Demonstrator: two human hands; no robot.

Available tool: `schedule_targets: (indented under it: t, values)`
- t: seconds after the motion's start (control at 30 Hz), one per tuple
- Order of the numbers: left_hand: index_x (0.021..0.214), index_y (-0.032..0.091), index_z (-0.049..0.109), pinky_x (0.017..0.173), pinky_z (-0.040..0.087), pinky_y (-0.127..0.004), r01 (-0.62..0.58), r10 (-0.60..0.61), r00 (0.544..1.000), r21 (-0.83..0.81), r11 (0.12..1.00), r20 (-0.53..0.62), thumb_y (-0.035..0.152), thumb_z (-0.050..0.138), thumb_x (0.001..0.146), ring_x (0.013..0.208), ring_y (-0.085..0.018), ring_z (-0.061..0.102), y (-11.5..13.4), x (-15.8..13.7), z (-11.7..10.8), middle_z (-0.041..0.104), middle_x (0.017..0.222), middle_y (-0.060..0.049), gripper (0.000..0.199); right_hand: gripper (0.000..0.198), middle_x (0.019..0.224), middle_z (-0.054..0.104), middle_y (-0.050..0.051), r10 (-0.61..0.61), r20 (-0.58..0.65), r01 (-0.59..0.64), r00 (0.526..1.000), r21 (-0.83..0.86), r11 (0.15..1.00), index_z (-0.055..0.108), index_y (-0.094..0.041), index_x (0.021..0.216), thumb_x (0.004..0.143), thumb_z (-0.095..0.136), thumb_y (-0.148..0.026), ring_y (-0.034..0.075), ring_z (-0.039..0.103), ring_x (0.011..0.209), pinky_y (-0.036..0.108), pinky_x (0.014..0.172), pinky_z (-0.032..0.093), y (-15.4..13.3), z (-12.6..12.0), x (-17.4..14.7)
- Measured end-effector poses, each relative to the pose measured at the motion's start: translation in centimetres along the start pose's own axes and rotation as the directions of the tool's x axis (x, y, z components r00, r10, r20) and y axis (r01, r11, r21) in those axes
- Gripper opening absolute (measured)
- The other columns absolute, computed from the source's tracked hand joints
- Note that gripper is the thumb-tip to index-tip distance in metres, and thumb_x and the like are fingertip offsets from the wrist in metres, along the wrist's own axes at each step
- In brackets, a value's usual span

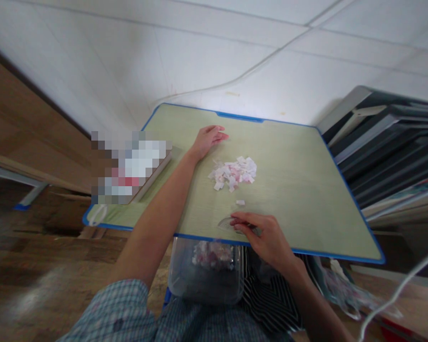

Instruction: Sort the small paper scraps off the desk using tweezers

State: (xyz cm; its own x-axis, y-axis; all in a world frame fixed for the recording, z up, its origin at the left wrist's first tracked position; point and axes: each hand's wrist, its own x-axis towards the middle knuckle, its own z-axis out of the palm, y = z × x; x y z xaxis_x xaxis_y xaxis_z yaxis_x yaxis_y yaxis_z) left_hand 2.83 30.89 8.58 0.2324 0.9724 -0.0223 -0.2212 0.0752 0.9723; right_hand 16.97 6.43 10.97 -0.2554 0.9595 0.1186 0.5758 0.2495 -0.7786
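My right hand [262, 232] is at the near edge of the table, with thumb and fingers pinched on a clear protractor [225, 222]. Part of the protractor is hidden behind the fingers. A single small piece of white paper [240, 203] lies just beyond those fingers. Further back, a loose heap of white and pinkish paper scraps [235, 173] covers the middle of the table. My left hand [209, 138] rests on the tabletop behind and left of the heap, fingers loosely stretched out and holding nothing.
The pale green table [292, 190] has a blue rim. A thick, pixelated block [139, 171] lies at its left. Below the near edge, a clear plastic tub [207, 280] holds more scraps. Dark folded frames [388, 142] lean at the right, and a white cable [257, 71] crosses the wall.
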Motion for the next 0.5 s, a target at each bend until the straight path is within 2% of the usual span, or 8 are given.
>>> schedule_targets:
  t: [0.23, 0.5]
  values:
    - [0.083, 0.015, 0.058, 0.079, 0.047, -0.022, -0.009, 0.009, 1.000, -0.014, 1.000, 0.011, 0.023, 0.042, 0.088, 0.074, -0.010, 0.066, -0.2, 0.2, -0.2, 0.067, 0.069, -0.002, 0.018, 0.026, 0.085, 0.074, 0.001, -0.019, 0.144, 0.012, 0.989, 0.050, 0.999, 0.069, -0.020, 0.097, 0.081, 0.053, -0.008, 0.015, 0.069, 0.075, 0.027, 0.070, 0.054, -1.0, 1.0, 1.5]
    - [0.083, 0.015, 0.057, 0.076, 0.046, -0.020, 0.008, -0.008, 1.000, -0.002, 1.000, -0.002, 0.022, 0.041, 0.089, 0.073, -0.009, 0.065, 0.0, 0.0, 0.1, 0.067, 0.068, -0.001, 0.019, 0.025, 0.083, 0.074, 0.001, -0.031, 0.185, 0.011, 0.982, 0.104, 0.994, 0.069, -0.018, 0.098, 0.082, 0.052, -0.008, 0.013, 0.069, 0.075, 0.026, 0.072, 0.053, -1.0, 1.3, 1.2]
